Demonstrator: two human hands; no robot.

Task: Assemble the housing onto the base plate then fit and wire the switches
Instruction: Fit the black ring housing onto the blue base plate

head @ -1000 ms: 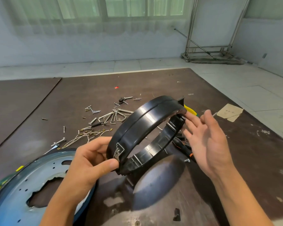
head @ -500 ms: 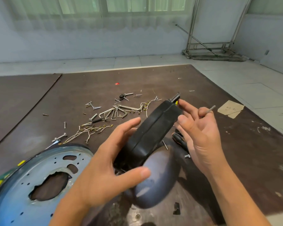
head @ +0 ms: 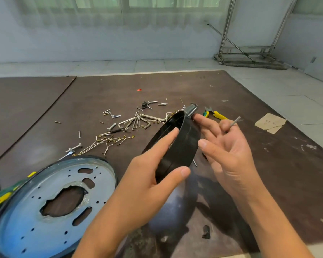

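writing first: the only marks in view were faint scribbles on the cardboard scrap (head: 269, 122) at the far right of the table (head: 175, 86), too small to read. the housing's visible wall showed plain black.

housing (head: 183, 146): a black plastic ring, held up on edge & tilted above the table, to the right of the base plate (head: 17, 216) & apart from it. a grey tab (head: 191, 109) stuck up from its far top edge.

left hand (head: 147, 175) gripped the ring's near rim, thumb on the outer wall, index finger stretched along the inner side, other fingers hidden behind the ring.

right hand (head: 229, 155) sat on the other side w/ fingers half spread. one fingertip touched the rim just under the grey tab, the thumb lay close to the outer wall, & a thin metal pin (head: 236, 121) was pinched btwn two of the curled fingers, its tip pointing up & away.

base plate: blue-grey metal disc w/ a ragged centre hole, slots & small drilled holes, flat on the table at lower left. a green/yellow screwdriver handle (head: 0, 197) lay at its left edge.

beyond the hands: a fan of allen keys (head: 136, 121), thin wires w/ brass terminals (head: 108, 141), loose bolts (head: 75, 147) scattered about, and pliers (head: 215, 114) w/ yellow/green grips just past the right fingers. a small black piece (head: 206, 231) lay near the front edge. metal frame (head: 250, 51) stood on the floor in the bg.
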